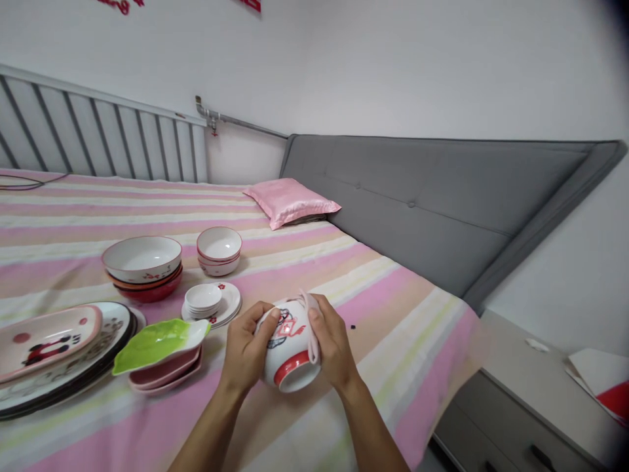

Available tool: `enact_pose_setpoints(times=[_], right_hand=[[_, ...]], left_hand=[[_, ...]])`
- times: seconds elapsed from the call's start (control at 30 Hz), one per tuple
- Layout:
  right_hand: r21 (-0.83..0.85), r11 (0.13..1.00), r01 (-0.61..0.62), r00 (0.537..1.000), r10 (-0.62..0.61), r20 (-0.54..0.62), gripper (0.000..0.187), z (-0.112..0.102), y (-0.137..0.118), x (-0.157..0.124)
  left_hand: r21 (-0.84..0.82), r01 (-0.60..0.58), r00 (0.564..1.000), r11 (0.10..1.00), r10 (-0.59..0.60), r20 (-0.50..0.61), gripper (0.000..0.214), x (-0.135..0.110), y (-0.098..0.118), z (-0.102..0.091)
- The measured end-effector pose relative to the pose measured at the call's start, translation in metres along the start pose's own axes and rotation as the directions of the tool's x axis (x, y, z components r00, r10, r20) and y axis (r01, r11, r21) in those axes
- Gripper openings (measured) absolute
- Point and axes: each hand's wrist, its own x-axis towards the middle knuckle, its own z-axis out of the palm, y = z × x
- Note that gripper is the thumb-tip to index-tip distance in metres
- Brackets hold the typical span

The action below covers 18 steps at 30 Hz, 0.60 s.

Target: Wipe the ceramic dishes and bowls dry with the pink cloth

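Note:
A white bowl (289,344) with a red foot ring and a printed dark and red figure is held above the bed, tilted so its underside faces me. My left hand (247,344) is closed on the bowl's left side, thumb on the outer wall. On the other side my right hand (334,337) is closed round a folded pale pink cloth (311,328), pressing it against the bowl. The bowl's rim and inside are hidden. Just left of my left hand are small white dishes (203,298) stacked on white plates (230,303) with red flowers.
Large stacked bowls (142,259) and smaller bowls (219,246) stand farther back on the striped bedspread (393,314). At left lie a green leaf-shaped dish (160,344) on pink dishes and an oval plate stack (54,344). A pink pillow (292,200) touches the grey headboard (407,190).

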Motion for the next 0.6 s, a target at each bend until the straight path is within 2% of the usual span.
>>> enact_pose_setpoints(times=[0.2,0.37,0.47,0.6], right_hand=[[-0.063,0.997,-0.053,0.999,0.054,0.008,0.020,-0.005,0.010,0.001],[-0.104,0.991,-0.088,0.996,0.086,-0.026,0.024,-0.006,0.017,0.002],[-0.026,0.990,-0.136,0.990,0.135,-0.043,0.030,-0.007,0.022,0.004],[0.190,0.950,-0.247,0.966,0.256,-0.027,0.039,-0.006,0.030,0.005]], left_hand=[[0.155,-0.031,0.998,0.987,0.024,0.051,0.029,0.002,0.001,0.002],[0.235,-0.055,0.994,0.970,0.031,0.107,0.029,0.002,0.000,0.002],[0.285,-0.072,0.989,0.956,0.033,0.141,0.029,0.001,0.001,0.004],[0.373,-0.103,0.983,0.922,0.037,0.181,0.028,-0.002,0.005,0.006]])
